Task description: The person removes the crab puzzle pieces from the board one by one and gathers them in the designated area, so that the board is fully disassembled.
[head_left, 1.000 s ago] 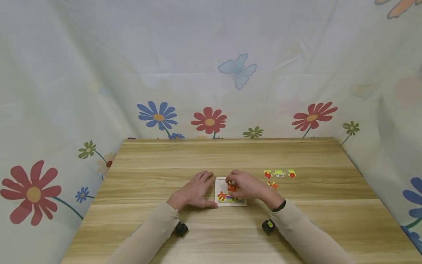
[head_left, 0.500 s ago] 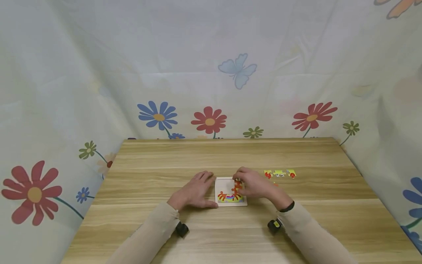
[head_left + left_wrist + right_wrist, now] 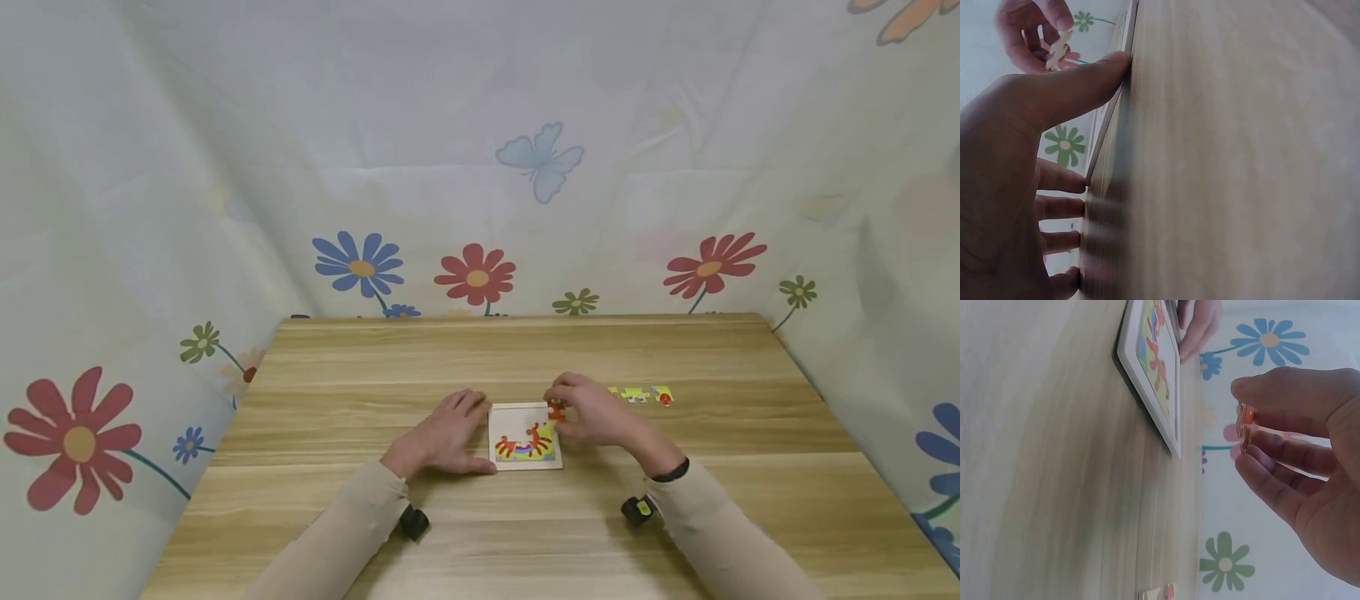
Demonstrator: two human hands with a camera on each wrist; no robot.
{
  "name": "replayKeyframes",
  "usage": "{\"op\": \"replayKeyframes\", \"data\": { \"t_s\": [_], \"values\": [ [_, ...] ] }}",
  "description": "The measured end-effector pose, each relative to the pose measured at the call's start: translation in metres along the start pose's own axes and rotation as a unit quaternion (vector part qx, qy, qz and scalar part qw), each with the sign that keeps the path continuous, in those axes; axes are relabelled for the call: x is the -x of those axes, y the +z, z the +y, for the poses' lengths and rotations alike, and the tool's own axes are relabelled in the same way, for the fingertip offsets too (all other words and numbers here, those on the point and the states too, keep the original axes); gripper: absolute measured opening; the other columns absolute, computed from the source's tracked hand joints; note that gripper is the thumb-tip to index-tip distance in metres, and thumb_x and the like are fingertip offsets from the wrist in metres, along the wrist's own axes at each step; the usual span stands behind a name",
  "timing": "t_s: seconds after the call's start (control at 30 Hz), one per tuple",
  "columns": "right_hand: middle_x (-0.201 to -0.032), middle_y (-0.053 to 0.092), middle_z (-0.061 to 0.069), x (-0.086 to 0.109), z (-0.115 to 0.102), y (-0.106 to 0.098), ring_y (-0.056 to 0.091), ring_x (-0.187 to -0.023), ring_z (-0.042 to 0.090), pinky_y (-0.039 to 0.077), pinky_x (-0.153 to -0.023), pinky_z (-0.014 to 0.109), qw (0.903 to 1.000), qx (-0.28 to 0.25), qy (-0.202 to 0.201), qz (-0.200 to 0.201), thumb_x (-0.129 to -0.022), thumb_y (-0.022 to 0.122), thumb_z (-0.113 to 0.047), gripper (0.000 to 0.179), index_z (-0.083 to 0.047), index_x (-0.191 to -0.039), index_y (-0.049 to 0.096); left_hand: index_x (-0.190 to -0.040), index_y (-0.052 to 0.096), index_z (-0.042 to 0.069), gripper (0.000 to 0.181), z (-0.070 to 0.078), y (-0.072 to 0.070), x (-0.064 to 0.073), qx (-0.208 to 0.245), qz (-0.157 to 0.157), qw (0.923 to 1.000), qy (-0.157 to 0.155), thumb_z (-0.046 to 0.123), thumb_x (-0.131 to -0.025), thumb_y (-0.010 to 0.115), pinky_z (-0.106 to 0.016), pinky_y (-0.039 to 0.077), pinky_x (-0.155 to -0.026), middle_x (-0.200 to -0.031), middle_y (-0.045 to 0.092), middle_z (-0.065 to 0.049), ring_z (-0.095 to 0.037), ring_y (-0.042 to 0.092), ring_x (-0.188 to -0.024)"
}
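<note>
Thumb and index fingertip of my left hand (image 3: 448, 433) touch the left side of a small white puzzle tray (image 3: 517, 422); its other fingertips rest on the table. Several joined puzzle pieces (image 3: 522, 451), with a red-orange animal and a rainbow band, lie in the tray's lower part, while the upper part shows bare white. Just past the tray's right rim, my right hand (image 3: 600, 414) pinches a red-orange puzzle piece (image 3: 556, 410) between thumb and fingertips. In the right wrist view this piece (image 3: 1245, 427) is held up, apart from the tray (image 3: 1127, 353), tilted nearly edge-on.
Loose yellow pieces, one a yellow piece with a red spot (image 3: 663, 396), lie on the wooden table (image 3: 480, 533) to the right, partly behind my right hand. A flower-printed curtain (image 3: 420, 167) encloses the table's back and sides.
My right hand has moved right with the red-orange piece, from over the tray to its right edge, uncovering the joined pieces. My left hand has stayed in place.
</note>
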State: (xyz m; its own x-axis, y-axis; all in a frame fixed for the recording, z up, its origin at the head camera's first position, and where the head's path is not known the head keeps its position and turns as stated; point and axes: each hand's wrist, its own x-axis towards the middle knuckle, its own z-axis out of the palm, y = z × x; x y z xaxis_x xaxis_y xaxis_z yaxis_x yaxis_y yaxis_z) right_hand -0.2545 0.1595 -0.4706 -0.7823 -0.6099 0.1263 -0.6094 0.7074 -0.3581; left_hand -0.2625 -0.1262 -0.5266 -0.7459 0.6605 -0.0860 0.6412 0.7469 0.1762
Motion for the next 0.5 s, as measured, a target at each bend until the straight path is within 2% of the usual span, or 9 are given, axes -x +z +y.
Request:
{"op": "replayKeyframes", "data": {
  "t_s": [0.23, 0.5],
  "values": [
    [-0.115, 0.061, 0.01, 0.009, 0.008, -0.009, 0.061, -0.098, 0.022, 0.056, -0.084, 0.039, 0.9994, 0.005, 0.034, 0.01, -0.078, 0.08, -0.015, 0.041, -0.004, -0.115, 0.068, -0.152, 0.03, 0.006, 0.107, 0.001, 0.0, 0.0, -0.002, 0.001, 1.0, 0.001, 0.078, -0.077, 0.057, -0.045, 0.02, -0.121, -0.155, 0.03, -0.013, -0.032, 0.024, -0.145],
    [-0.114, 0.06, 0.01, 0.018, 0.017, -0.021, 0.061, -0.097, 0.021, 0.056, -0.083, 0.04, 0.9984, 0.011, 0.053, 0.018, -0.079, 0.079, -0.014, 0.039, -0.004, -0.116, 0.068, -0.152, 0.03, 0.006, 0.108, 0.0, 0.0, 0.001, -0.005, 0.002, 1.0, 0.002, 0.078, -0.077, 0.057, -0.045, 0.02, -0.121, -0.156, 0.03, -0.014, -0.032, 0.024, -0.145]
  ]
}}
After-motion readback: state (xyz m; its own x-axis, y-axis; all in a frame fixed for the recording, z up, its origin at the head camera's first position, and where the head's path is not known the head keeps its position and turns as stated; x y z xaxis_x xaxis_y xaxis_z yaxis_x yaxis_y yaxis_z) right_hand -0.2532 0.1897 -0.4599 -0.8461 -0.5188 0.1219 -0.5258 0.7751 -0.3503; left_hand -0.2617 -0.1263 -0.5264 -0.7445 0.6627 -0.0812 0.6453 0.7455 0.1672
